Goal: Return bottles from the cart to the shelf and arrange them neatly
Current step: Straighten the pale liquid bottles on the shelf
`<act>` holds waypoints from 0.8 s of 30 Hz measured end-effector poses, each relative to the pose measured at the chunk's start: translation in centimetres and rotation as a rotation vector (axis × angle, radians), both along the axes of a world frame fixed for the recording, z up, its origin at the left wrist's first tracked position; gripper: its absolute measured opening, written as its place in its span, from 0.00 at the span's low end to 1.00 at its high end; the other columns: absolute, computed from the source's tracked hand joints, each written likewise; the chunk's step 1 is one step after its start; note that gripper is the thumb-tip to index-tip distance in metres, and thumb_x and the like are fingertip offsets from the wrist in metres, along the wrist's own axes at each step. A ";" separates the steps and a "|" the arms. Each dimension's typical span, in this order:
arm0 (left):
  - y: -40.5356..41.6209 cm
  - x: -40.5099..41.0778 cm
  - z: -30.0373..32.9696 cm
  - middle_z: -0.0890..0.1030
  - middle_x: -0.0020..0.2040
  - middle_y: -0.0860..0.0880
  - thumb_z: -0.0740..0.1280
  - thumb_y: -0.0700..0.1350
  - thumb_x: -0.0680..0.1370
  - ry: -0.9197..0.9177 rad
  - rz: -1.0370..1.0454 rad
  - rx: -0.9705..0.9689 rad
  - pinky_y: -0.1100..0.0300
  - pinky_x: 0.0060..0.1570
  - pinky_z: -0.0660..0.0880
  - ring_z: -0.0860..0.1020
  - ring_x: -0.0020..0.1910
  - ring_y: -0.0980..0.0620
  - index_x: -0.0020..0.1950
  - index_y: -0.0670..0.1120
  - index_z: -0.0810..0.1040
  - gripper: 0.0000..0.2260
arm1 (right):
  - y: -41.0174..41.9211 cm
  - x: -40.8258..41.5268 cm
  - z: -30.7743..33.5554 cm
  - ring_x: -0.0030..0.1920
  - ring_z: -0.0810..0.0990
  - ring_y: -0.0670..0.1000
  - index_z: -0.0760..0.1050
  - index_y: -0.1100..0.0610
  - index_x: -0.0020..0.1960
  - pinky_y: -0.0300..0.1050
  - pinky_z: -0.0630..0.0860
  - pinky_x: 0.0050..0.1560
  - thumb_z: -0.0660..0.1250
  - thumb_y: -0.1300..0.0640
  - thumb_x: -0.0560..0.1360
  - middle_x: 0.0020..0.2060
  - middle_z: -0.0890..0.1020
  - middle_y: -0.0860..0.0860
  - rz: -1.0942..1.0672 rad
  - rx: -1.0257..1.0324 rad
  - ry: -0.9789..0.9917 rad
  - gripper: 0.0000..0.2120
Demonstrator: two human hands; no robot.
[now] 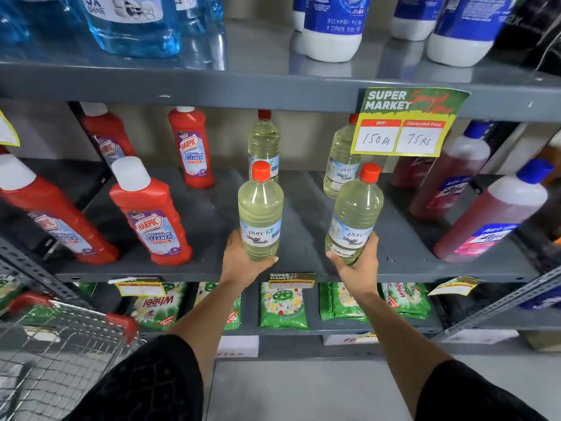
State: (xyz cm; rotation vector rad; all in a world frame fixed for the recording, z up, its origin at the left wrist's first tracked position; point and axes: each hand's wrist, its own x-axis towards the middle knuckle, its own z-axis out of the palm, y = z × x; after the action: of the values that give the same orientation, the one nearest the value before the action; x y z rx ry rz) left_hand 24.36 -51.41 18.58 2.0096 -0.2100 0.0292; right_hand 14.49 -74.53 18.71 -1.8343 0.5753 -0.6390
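Two clear bleach bottles with pale yellow liquid and red caps stand upright at the front of the grey middle shelf (303, 214). My left hand (243, 262) grips the base of the left bleach bottle (260, 208). My right hand (358, 265) wraps the base of the right bleach bottle (355, 214). Two more of the same bottles (263, 141) (341, 159) stand farther back on that shelf. The wire cart (60, 344) with red corner guards sits at the lower left; I see no bottles inside it.
Red Harpic bottles (151, 214) stand left of the bleach, pink floor-cleaner bottles (491, 214) right. A price tag (406, 123) hangs from the upper shelf edge. Blue and white bottles fill the top shelf. Green detergent packets (282, 305) lie on the shelf below.
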 end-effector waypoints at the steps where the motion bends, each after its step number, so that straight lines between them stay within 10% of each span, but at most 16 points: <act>1: 0.0 0.0 0.0 0.76 0.57 0.50 0.83 0.48 0.56 -0.002 0.002 0.001 0.60 0.53 0.74 0.76 0.54 0.54 0.60 0.49 0.70 0.36 | 0.0 0.0 0.0 0.63 0.77 0.52 0.61 0.55 0.71 0.49 0.75 0.64 0.80 0.62 0.64 0.62 0.77 0.52 0.004 -0.002 0.002 0.42; 24: 0.1 -0.1 -0.2 0.78 0.58 0.49 0.83 0.49 0.56 0.018 0.006 -0.003 0.60 0.54 0.75 0.78 0.56 0.53 0.60 0.50 0.70 0.37 | -0.3 -0.2 -0.3 0.62 0.78 0.52 0.60 0.54 0.71 0.53 0.76 0.64 0.81 0.61 0.64 0.62 0.77 0.52 0.032 0.010 0.012 0.43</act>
State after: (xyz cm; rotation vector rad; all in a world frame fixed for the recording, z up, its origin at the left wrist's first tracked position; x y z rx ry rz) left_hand 24.23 -51.34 18.40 2.0065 -0.1917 0.0153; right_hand 14.31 -74.85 18.37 -1.8354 0.5552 -0.6032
